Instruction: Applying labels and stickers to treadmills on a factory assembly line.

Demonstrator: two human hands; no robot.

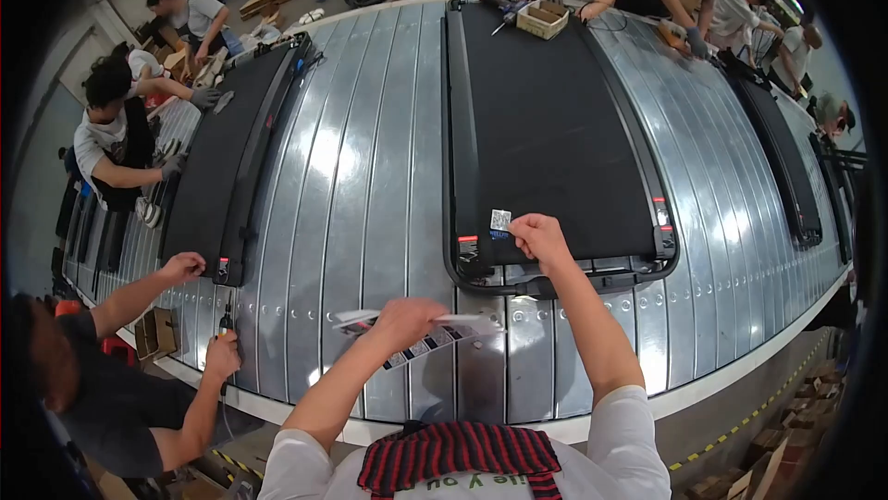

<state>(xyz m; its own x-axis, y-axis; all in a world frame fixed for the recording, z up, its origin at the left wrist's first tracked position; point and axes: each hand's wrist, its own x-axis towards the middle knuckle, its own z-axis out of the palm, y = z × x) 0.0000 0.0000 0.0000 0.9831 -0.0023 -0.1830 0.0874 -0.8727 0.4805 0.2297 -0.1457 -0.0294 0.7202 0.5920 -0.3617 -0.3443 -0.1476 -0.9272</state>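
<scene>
Pinched in the fingertips of my right hand [541,239] is a small label [500,222] with a square black-and-white code and a blue lower part. It is over the near end of a black treadmill [555,130], which lies flat on the metal slats; whether it touches the belt I cannot tell. My left hand [407,322] is closed around white label sheets [472,324], held above the slats just in front of the treadmill. A strip of printed labels [421,347] hangs beneath that hand. Red-and-white stickers [468,248] are on the near corners of the treadmill.
A co-worker [120,389] at my left holds a power screwdriver [225,324] beside another treadmill [227,158]. A third treadmill [777,148] lies on the right. A small parts box [542,19] sits on the far end of the middle one. Several people work around the slatted line [370,130].
</scene>
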